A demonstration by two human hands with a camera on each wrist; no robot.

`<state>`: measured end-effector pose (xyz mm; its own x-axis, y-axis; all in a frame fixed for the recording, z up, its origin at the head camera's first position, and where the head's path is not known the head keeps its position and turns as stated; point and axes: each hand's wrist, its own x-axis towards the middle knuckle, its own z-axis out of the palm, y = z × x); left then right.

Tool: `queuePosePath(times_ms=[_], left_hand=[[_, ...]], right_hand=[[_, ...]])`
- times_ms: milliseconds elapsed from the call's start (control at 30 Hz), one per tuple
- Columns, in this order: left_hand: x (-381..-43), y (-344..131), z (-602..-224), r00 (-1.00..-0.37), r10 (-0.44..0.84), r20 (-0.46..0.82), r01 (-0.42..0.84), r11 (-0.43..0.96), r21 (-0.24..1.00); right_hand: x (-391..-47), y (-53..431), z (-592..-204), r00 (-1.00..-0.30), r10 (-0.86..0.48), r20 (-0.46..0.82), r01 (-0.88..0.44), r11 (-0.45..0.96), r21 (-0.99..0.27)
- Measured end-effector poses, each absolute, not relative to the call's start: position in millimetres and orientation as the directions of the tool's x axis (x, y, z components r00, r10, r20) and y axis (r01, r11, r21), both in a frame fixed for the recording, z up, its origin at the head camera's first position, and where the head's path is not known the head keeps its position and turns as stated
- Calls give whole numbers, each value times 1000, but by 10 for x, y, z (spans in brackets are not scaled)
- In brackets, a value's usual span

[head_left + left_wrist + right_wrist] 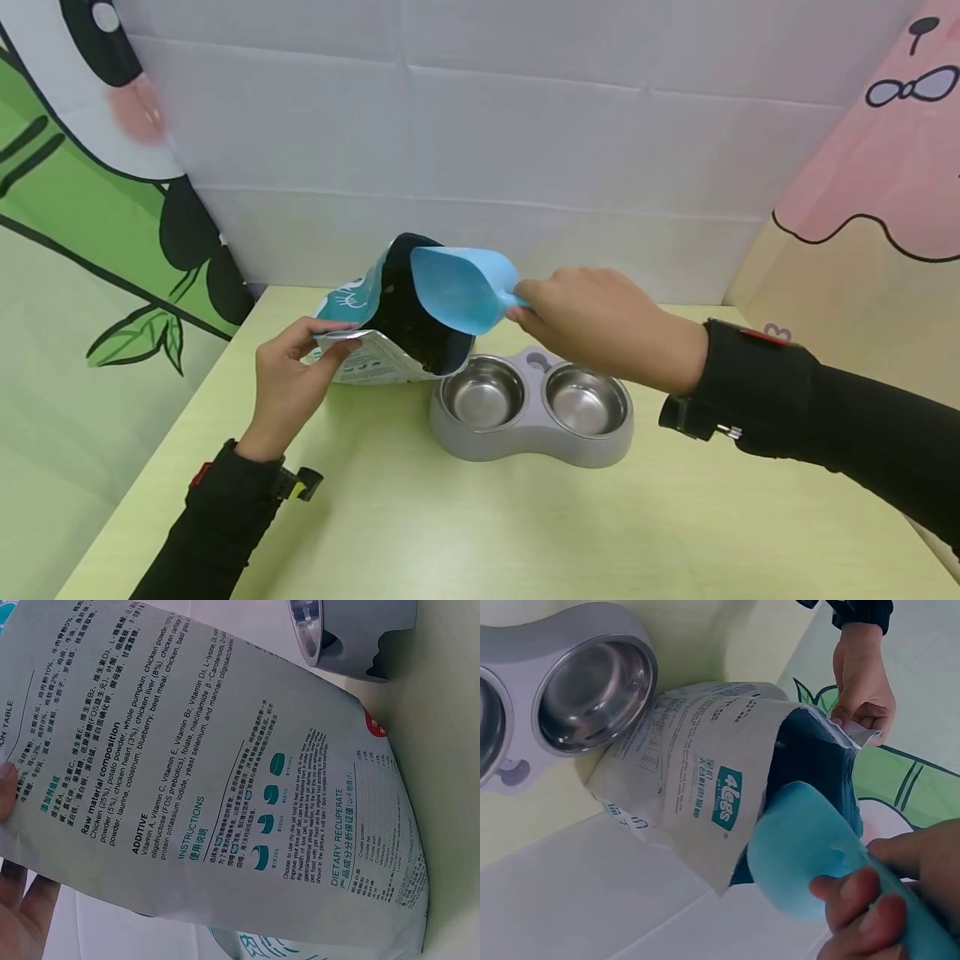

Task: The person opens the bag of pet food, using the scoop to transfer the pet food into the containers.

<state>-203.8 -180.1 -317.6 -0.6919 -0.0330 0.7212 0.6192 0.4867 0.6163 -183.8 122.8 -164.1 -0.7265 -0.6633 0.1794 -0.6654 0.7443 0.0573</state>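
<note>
My left hand (pixel 288 379) pinches the near rim of a pet food bag (pixel 372 358), which is tilted with its mouth turned to the right. Dark kibble (pixel 405 325) shows inside the bag. My right hand (pixel 600 325) grips the handle of a light blue scoop (pixel 461 287), whose bowl is at the bag's mouth. In the right wrist view the front of the scoop (pixel 799 847) reaches just within the opening. No food is visible in the part of the scoop that shows. Printed ingredient text covers the bag side (pixel 187 772) in the left wrist view.
A grey double pet bowl (pixel 528 417) with two steel dishes stands on the pale yellow table (pixel 487 525), just right of and partly behind the bag. A white cloth backdrop (pixel 525 142) rises behind, with cartoon-printed cloth (pixel 97 208) at the left.
</note>
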Motion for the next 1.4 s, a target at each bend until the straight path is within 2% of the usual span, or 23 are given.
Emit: queuePosePath(times_ms=[167, 567, 967, 1233, 1400], left_hand=[[-2030, -1806, -3167, -693, -34, 720, 619, 483, 619], [-2035, -1843, -3156, -691, -32, 723, 622, 482, 616], [-2055, -1845, -3167, -700, -30, 713, 617, 476, 626], [-2054, -1830, -3154, -691, -21, 723, 627, 480, 614], [-2062, -1835, -3154, -684, -25, 729, 635, 472, 612]], right_hand=[[-1815, 1122, -1585, -756, -639, 141, -621, 769, 152], [-1846, 938, -1556, -698, -702, 141, -666, 708, 235], [-1981, 722, -1583, -715, -695, 76, -666, 710, 231], [-2093, 658, -1534, -759, -651, 9, -646, 755, 109], [-2130, 568, -1484, -765, -642, -48, -643, 759, 104]])
